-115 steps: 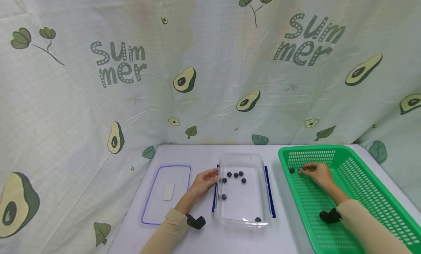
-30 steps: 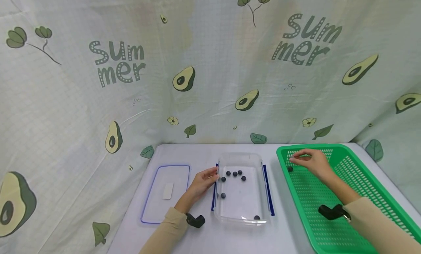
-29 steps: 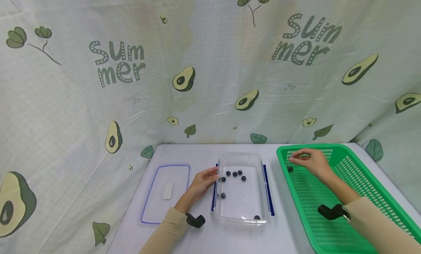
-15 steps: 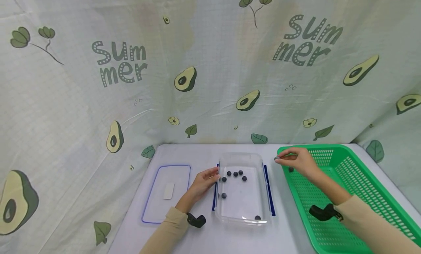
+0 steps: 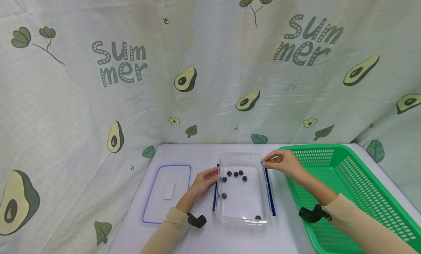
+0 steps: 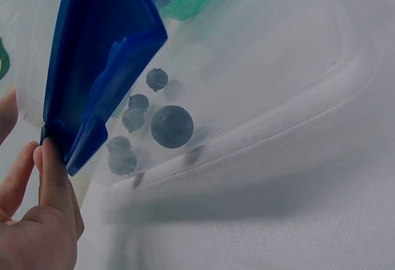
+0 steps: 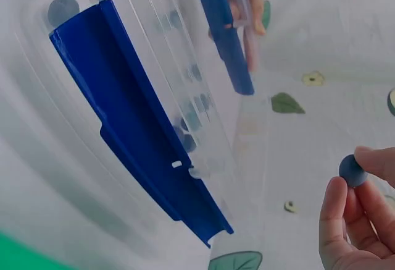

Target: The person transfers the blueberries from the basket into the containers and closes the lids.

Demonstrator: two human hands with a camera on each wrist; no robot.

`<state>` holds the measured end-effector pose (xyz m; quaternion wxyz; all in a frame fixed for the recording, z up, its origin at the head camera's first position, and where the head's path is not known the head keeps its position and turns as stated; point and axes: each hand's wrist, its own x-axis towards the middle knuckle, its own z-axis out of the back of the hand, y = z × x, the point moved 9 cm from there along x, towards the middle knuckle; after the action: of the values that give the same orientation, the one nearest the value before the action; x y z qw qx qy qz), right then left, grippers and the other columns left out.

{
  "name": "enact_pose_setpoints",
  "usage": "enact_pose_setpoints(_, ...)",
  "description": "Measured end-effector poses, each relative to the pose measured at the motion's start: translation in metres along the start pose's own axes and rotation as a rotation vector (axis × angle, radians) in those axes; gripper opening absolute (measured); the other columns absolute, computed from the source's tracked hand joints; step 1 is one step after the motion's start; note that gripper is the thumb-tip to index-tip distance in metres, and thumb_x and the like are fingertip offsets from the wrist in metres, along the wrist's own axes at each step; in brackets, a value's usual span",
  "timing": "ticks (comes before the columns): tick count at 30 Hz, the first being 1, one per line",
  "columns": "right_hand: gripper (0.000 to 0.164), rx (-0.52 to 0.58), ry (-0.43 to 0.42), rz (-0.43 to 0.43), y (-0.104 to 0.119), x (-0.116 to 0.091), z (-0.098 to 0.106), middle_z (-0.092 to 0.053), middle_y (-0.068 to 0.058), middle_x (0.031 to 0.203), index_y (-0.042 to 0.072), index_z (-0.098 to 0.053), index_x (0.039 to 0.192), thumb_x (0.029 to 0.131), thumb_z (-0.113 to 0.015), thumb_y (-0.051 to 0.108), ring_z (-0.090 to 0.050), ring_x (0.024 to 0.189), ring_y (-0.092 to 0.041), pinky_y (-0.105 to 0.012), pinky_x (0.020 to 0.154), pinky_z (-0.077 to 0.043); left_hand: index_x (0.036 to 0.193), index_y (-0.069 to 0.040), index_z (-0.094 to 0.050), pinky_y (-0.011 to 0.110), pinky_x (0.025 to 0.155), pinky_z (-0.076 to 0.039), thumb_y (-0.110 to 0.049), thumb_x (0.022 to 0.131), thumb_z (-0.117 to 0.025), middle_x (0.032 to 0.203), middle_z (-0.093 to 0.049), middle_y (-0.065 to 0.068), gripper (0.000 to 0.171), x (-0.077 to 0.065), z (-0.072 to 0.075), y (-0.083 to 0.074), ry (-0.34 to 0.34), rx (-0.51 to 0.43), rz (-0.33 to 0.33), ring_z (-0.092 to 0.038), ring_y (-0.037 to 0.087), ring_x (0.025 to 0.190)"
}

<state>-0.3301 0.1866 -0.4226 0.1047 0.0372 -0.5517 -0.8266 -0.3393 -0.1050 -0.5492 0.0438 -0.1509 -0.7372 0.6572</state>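
Note:
My right hand (image 5: 284,163) pinches a blueberry (image 7: 352,171) between thumb and fingertips, above the right rim of a clear plastic container (image 5: 243,203). At the container's opposite side, my left hand (image 5: 204,182) grips the wall near its upper left. The left wrist view shows those fingers against the hanging blue latch flap (image 6: 105,66). Several blueberries (image 5: 235,174) lie inside, mostly toward the far end. One blueberry (image 5: 258,218) sits alone in the near right corner, and another blueberry (image 5: 224,195) is by the left wall.
A green perforated basket (image 5: 348,188) stands to the right, partly under my right forearm. Left of the container lies a clear lid (image 5: 156,195) with a blue edge and a white label (image 5: 169,191). A patterned curtain (image 5: 210,64) hangs behind the white table (image 5: 197,239).
My right hand has lifted a blueberry out of the green basket and carried it left to the container's right rim. The left hand keeps its place on the container.

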Motion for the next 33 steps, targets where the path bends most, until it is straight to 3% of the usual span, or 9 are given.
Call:
enact_pose_setpoints(4,0.026,0.017,0.027,0.006,0.0,0.001,-0.011,-0.072,-0.013,0.097,-0.004,-0.071,0.101,0.085,-0.081,0.015,-0.07,0.083,-0.015,-0.028,0.074,-0.058,0.143,0.006,-0.047,0.026,0.103,-0.045,-0.014,0.095,-0.07,0.144,-0.046,0.025,0.056,0.0,0.001,0.001,-0.003,0.006,0.0,-0.055,0.016,0.119)
enact_pose_setpoints(13,0.021,0.076,0.114,0.009,-0.006,-0.001,-0.038,-0.072,-0.014,0.092,-0.008,-0.07,0.097,0.083,-0.08,0.004,-0.069,0.08,-0.017,-0.026,0.072,-0.058,0.141,0.005,-0.051,0.025,0.102,-0.047,-0.014,0.095,-0.071,0.142,-0.048,0.025,0.053,0.002,0.002,0.005,-0.002,0.008,-0.008,-0.057,0.015,0.116)
enact_pose_setpoints(23,0.019,0.025,0.143,0.001,-0.01,-0.001,-0.052,-0.072,-0.011,0.093,-0.005,-0.07,0.096,0.082,-0.08,0.004,-0.07,0.083,-0.021,-0.028,0.072,-0.058,0.141,0.002,-0.052,0.025,0.103,-0.046,-0.017,0.094,-0.071,0.143,-0.047,0.025,0.054,0.0,0.001,0.0,-0.009,0.012,-0.004,-0.056,0.017,0.118)
enact_pose_setpoints(33,0.018,-0.016,0.174,0.009,-0.012,-0.004,-0.061,-0.071,-0.014,0.094,-0.006,-0.07,0.095,0.082,-0.08,0.003,-0.069,0.081,-0.022,-0.029,0.071,-0.058,0.143,0.008,-0.046,0.023,0.101,-0.047,-0.013,0.097,-0.068,0.143,-0.045,0.028,0.055,0.0,0.0,-0.001,-0.001,0.011,-0.011,-0.057,0.013,0.114)
